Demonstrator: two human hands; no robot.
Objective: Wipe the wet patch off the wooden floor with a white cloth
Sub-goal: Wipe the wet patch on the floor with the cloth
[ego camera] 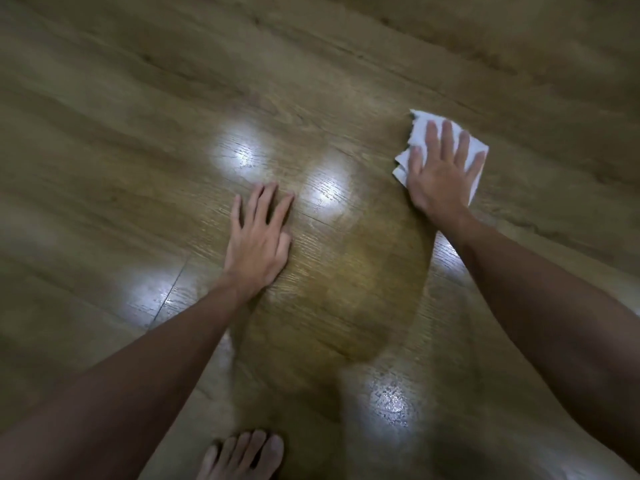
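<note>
Mid-wipe, I judge. Right hand (441, 168), fingers spread flat, presses folded white cloth (420, 133) on brown wooden plank floor (138, 98), upper right. Left hand (258, 233) flat, bracing. Darker patch (374, 271) (wet, presumably) between them: next, sweep cloth inward.

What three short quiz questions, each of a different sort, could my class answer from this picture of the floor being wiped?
1. True or false: the left hand presses on the white cloth.
2. Which hand lies flat on the cloth? A) left B) right C) both
3. Fill in: a bare ____ shows at the bottom edge of the wooden floor.

Key: 1 false, it rests on bare floor; 2 B, the right hand; 3 foot.
</note>
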